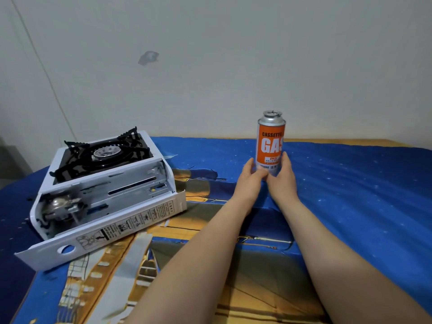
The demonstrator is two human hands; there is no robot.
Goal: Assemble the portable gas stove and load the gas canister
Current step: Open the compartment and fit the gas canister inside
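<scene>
The gas canister [271, 142] is clasped upright by left grip [251, 175] and right grip [284, 174] — apparently readied for the opened portable gas stove [117, 197], left.

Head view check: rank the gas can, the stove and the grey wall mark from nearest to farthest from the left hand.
1. Gas can: upright, held in the left hand.
2. Stove: off to the left on the bed.
3. Grey wall mark: high up, farthest.

Soft even light w/ weak shadows; glint on gas canister [271, 142] top; pic edges bent.
</scene>
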